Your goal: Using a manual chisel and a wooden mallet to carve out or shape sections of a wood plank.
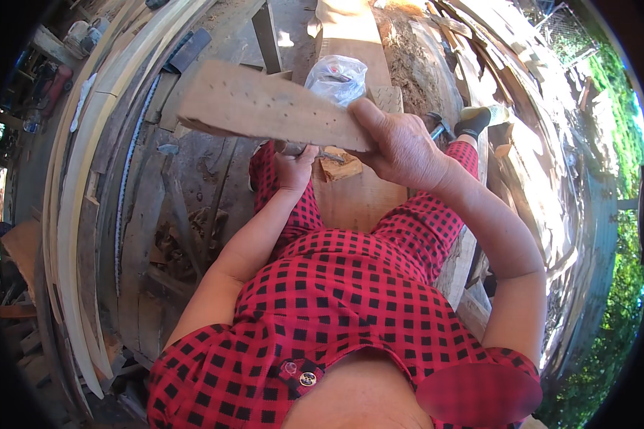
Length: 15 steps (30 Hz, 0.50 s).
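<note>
My right hand (404,146) is closed round the narrower end of a flat wooden board (265,104), raised with its broad end reaching left. Dark small marks dot the board's face. Below it, my left hand (295,170) grips the handle of a chisel (329,154), whose thin metal shaft points right, partly covered by the board and fingers. The shaft lies over a small pale wood block (342,166). That block rests on a wide plank (365,199) between my legs. Where the chisel's tip meets the wood is hard to make out.
Beyond the board, a clear plastic bag (336,77) with something inside sits on the plank. A hammer (440,127) lies near my right foot. Long timber strips (86,150) line the left side. Rough slabs (526,154) are heaped on the right. A long toothed blade (129,164) leans among the left timbers.
</note>
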{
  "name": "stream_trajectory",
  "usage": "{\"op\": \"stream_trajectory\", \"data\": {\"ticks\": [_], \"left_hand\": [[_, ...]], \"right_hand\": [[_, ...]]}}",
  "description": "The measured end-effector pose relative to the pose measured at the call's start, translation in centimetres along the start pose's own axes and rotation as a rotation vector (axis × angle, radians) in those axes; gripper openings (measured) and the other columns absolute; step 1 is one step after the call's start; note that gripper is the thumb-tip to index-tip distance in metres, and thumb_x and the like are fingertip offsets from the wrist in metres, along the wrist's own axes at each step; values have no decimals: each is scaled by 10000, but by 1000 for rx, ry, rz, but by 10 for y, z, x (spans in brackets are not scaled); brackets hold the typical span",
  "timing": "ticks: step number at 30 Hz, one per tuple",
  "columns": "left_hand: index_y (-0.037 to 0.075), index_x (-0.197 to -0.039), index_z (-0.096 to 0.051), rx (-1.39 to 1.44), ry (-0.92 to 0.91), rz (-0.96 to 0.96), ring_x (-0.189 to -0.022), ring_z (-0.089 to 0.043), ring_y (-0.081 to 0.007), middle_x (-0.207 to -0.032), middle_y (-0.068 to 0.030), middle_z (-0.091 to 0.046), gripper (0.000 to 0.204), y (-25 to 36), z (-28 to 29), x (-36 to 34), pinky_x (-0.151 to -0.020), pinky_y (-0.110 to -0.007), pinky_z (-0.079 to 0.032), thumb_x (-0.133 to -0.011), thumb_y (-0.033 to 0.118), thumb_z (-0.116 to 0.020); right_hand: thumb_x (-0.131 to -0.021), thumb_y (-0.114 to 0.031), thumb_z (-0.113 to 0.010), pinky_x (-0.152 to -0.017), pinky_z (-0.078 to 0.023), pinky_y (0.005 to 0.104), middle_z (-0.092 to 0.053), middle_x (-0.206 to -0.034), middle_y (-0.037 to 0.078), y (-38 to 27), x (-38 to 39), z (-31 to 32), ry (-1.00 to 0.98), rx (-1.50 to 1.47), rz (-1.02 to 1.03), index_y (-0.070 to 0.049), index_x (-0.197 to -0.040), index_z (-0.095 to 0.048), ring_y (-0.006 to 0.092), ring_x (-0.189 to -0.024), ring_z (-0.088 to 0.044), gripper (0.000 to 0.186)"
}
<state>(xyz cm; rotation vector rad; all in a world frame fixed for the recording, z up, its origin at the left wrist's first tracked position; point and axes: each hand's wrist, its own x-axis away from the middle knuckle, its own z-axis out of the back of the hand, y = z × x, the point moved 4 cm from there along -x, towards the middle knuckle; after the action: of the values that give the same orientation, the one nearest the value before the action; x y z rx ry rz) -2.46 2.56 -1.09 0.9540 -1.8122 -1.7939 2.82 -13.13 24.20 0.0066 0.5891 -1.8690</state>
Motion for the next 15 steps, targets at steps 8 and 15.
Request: {"op": "stream_trajectory", "data": {"ticks": [8, 15], "left_hand": [[33, -794, -619, 0, -99, 161, -676, -615, -128, -744, -16, -649, 98, -10, -1, -1, -648, -274, -486, -776, 108, -679], [11, -1004, -605, -696, 77, -360, -823, -661, -256, -858, -83, -679, 302, -31, 20, -3, -771, -378, -518, -753, 132, -720]], "right_hand": [[-741, -83, -595, -645, -462, 484, -605, -734, 174, 22, 10, -2, -182, 136, -145, -55, -968, -447, 395, -740, -612, 272], [-720, -119, -604, -655, -474, 473, -619, -789, 198, 62, 60, -69, -272, 34, -295, -57, -1019, -457, 405, -787, -608, 339]]}}
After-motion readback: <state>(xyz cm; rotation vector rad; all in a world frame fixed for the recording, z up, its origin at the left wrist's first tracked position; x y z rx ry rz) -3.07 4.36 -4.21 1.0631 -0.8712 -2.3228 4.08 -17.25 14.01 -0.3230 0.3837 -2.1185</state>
